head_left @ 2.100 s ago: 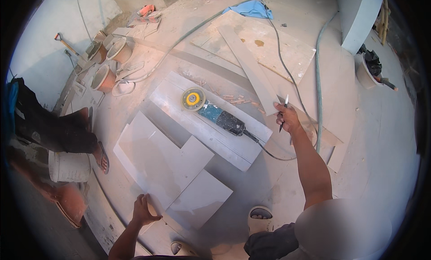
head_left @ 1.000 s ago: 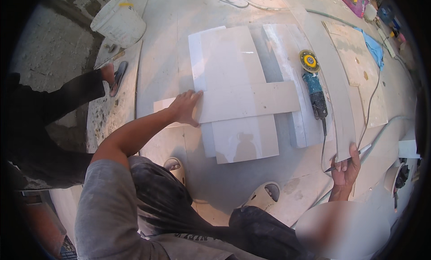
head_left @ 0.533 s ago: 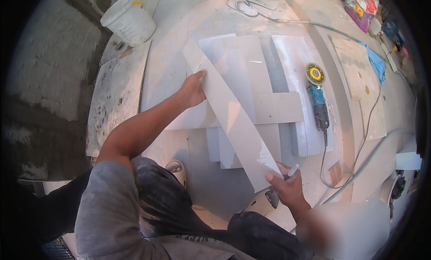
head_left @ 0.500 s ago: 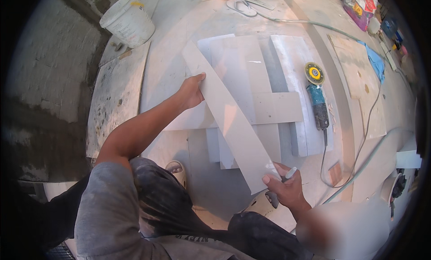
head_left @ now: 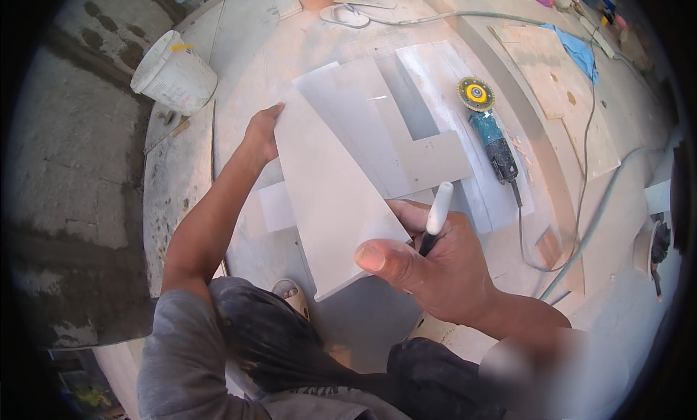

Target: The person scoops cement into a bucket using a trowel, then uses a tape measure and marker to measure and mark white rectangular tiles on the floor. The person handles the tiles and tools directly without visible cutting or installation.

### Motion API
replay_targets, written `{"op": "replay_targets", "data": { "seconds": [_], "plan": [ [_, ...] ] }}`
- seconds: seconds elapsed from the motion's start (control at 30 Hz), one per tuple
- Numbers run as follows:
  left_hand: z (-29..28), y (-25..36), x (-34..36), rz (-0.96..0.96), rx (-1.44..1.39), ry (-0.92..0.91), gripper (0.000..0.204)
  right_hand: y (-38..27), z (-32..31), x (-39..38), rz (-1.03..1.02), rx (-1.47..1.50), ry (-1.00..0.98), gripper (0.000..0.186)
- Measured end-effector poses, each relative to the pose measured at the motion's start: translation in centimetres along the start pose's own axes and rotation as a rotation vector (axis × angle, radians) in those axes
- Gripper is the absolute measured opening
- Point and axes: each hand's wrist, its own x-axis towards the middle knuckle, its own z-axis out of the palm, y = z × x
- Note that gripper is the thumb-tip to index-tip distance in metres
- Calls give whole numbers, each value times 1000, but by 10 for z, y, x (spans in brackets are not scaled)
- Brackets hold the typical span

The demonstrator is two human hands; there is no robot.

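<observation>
A long, pale beige tile strip [head_left: 327, 195] slants between my two hands, its near end raised toward me. My left hand [head_left: 261, 135] is closed on the strip's left edge near the far end. At the near right corner my right hand [head_left: 457, 275] grips the strip, thumb along the end edge and fingers partly hidden. A marker [head_left: 438, 211], white at the top and black below, sticks up between that hand's fingers. Beneath the strip lie more cut tile pieces [head_left: 439, 162], overlapping each other.
An angle grinder [head_left: 494, 144] with a yellow-centred disc lies on a white block [head_left: 428, 68] to the right, its cord trailing toward me. A white bucket [head_left: 178, 75] stands far left by a stained board [head_left: 178, 173]. A hose [head_left: 450, 17] and a wooden board [head_left: 559, 93] lie beyond.
The strip's near end has risen toward me and swung left, with my right hand lifted along with it. My left hand has shifted left, and the whole view has turned slightly.
</observation>
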Motion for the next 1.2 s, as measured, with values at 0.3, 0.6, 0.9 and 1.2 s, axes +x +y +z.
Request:
{"op": "replay_targets", "data": {
  "seconds": [0.3,0.6,0.9,1.2],
  "plan": [
    [4,-5,-6,-38,109,8,45,8,0,1,-91,-81,-65,65],
    [-27,-37,23,-199,-124,-164,75,105,26,-13,-234,-480,-162,58],
    [-58,-67,59,-253,-225,-307,60,159,23,-23,-257,-568,-125,56],
    [-50,-99,40,-236,393,-291,63,244,9,-22,229,-481,-170,35]
  ]
}}
